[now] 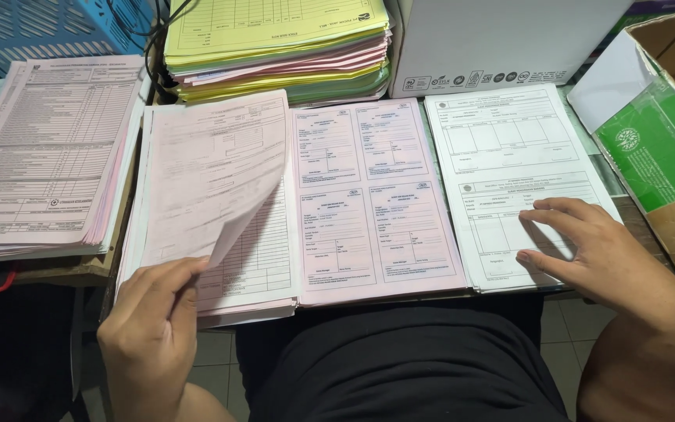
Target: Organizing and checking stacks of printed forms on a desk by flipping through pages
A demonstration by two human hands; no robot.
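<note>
My left hand [154,316] pinches the lower corner of a pink form sheet [212,176] and lifts it off the left stack of printed forms [255,262]. The sheet curls up and leans left. In the middle lies a pink stack of forms [376,199] with four printed panels on top. On the right, my right hand [587,246] rests flat with spread fingers on a white stack of forms [501,152], near its lower right corner.
A tall pile of yellow, pink and green forms [275,47] sits at the back. Another pink pile [44,152] lies far left, below a blue basket [48,23]. A white box [501,39] and an open cardboard box [662,133] stand at the back right.
</note>
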